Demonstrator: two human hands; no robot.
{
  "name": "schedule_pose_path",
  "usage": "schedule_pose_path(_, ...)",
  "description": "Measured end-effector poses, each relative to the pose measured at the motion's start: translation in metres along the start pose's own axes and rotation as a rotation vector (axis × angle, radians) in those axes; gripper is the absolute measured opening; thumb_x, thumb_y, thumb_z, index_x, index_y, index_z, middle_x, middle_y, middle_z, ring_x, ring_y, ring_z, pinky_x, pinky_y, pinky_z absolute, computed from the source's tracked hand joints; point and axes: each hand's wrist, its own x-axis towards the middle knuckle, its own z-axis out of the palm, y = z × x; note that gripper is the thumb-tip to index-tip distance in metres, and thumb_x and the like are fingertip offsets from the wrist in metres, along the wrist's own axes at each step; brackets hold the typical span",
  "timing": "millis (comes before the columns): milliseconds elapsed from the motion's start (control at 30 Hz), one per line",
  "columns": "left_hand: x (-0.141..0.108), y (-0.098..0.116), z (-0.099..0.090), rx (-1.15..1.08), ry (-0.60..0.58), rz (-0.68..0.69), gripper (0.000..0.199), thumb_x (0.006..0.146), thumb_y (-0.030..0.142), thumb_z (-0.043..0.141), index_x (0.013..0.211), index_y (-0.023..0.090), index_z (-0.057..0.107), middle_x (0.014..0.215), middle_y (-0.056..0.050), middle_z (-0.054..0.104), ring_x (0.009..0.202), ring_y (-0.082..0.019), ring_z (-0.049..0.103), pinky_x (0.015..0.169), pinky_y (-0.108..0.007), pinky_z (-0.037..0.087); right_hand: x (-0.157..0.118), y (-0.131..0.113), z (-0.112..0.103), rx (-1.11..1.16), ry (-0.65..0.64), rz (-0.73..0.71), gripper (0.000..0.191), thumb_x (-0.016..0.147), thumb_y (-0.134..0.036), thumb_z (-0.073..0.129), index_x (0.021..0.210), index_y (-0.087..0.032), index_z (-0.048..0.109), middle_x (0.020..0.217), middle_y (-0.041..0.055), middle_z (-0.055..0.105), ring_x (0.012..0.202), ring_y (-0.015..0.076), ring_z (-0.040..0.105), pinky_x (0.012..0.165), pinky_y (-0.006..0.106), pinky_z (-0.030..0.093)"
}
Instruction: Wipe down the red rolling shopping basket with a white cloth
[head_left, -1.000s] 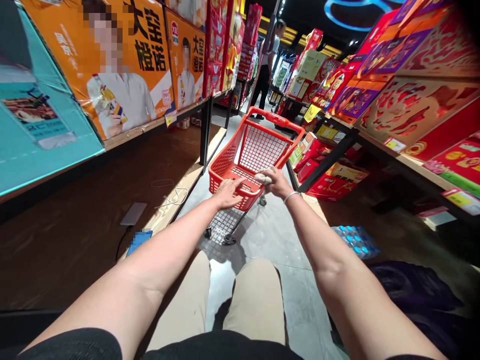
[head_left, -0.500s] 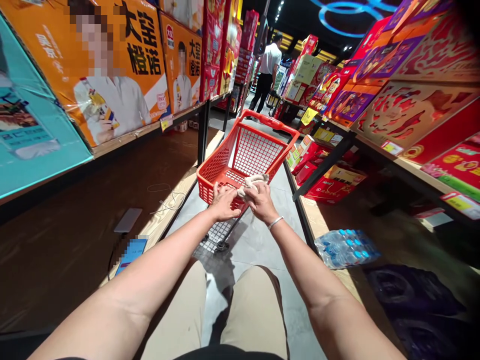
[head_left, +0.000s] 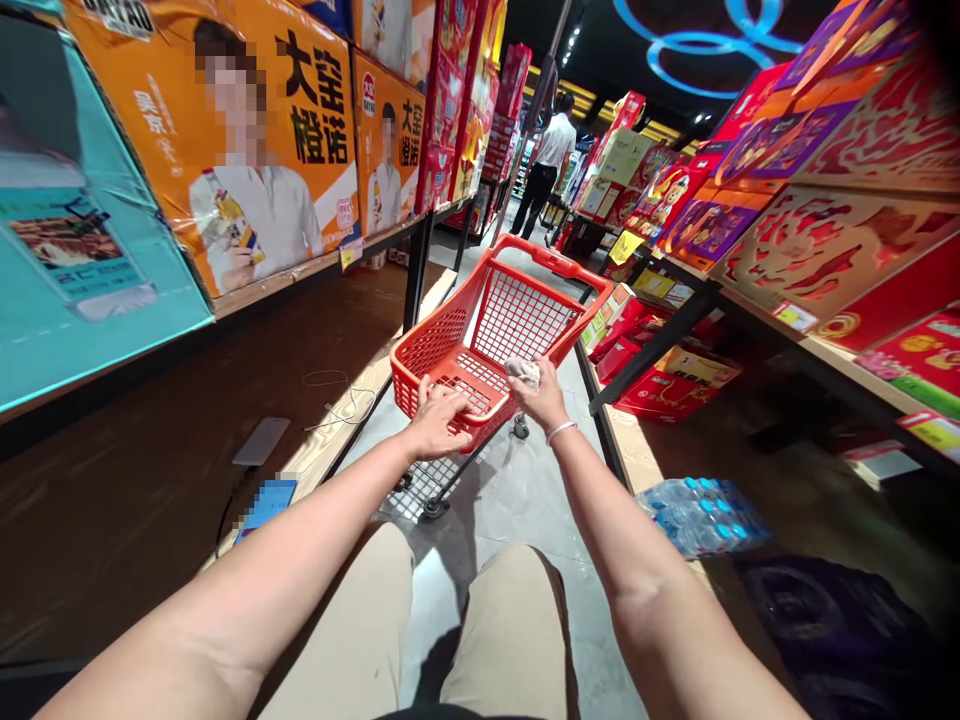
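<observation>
A red shopping cart [head_left: 525,300] with a grid basket stands in the aisle in front of my knees. My left hand [head_left: 441,422] is at the cart's near rim, palm down, its fingers apart and nothing in it. A crumpled whitish cloth [head_left: 523,373] is bunched in my right hand [head_left: 545,395], whose fingers are closed round it above the right side of the basket. A light band circles my right wrist.
Shelves with an orange carton [head_left: 262,170] flank the left, red gift boxes [head_left: 667,385] the right. Bottled water [head_left: 705,515] lies on the right lower ledge; a phone [head_left: 266,505] and white device [head_left: 261,441] lie left. A person [head_left: 546,160] stands farther down the aisle.
My hands have moved apart, the left toward the left and the right toward the right. The cloth, earlier stretched near both hands, is now bunched in my right hand.
</observation>
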Motion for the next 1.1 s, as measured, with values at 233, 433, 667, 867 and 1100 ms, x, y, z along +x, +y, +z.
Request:
schedule_pose_path(233, -0.003, -0.005, -0.012, 0.005, -0.026, -0.040, 0.028, 0.071, 0.036, 0.070, 0.096, 0.025, 0.065, 0.106, -0.004, 0.069, 0.119, -0.032, 0.054, 0.124, -0.066, -0.003, -0.043, -0.054, -0.004, -0.267, -0.241, -0.230, 0.038, 0.094, -0.040, 0.059, 0.128, -0.023, 0.060, 0.118, 0.0103, 0.060, 0.098, 0.0231, 0.059, 0.082, 0.032, 0.049)
schedule_pose_path(433, -0.011, -0.005, -0.013, -0.031, -0.032, -0.005, 0.027, 0.072, 0.037, 0.067, 0.097, 0.026, 0.066, 0.108, -0.003, 0.069, 0.121, -0.031, 0.052, 0.124, -0.067, -0.004, 0.048, 0.002, -0.054, -0.482, -0.089, 0.077, 0.038, 0.089, -0.051, 0.066, 0.107, -0.018, 0.070, 0.101, 0.0138, 0.065, 0.101, 0.0304, 0.055, 0.089, 0.041, 0.046)
schedule_pose_path(667, -0.012, -0.014, -0.015, -0.049, -0.026, -0.009, 0.026, 0.071, 0.038, 0.067, 0.094, 0.025, 0.066, 0.103, -0.002, 0.069, 0.118, -0.030, 0.054, 0.124, -0.066, -0.006, 0.041, 0.013, -0.032, -0.237, 0.035, 0.137, 0.040, 0.091, -0.036, 0.062, 0.127, -0.019, 0.067, 0.118, 0.0128, 0.053, 0.098, 0.0229, 0.061, 0.092, 0.038, 0.051)
schedule_pose_path(867, -0.008, -0.026, -0.021, -0.015, -0.014, -0.027, 0.025, 0.071, 0.033, 0.065, 0.094, 0.025, 0.068, 0.102, -0.003, 0.069, 0.116, -0.030, 0.055, 0.125, -0.065, -0.003, -0.051, -0.051, 0.009, -0.114, -0.113, -0.238, 0.038, 0.095, -0.039, 0.057, 0.130, -0.026, 0.065, 0.132, 0.0127, 0.045, 0.123, 0.0262, 0.051, 0.105, 0.041, 0.048)
schedule_pose_path(1100, -0.006, -0.025, -0.025, -0.033, -0.041, -0.067, 0.018, 0.074, 0.029, 0.060, 0.089, 0.025, 0.070, 0.096, -0.003, 0.070, 0.111, -0.029, 0.056, 0.125, -0.064, -0.004, -0.069, -0.039, 0.022, -0.084, -0.075, -0.288, 0.038, 0.091, -0.023, 0.056, 0.129, -0.025, 0.063, 0.136, 0.0131, 0.046, 0.133, 0.0279, 0.045, 0.112, 0.048, 0.045)
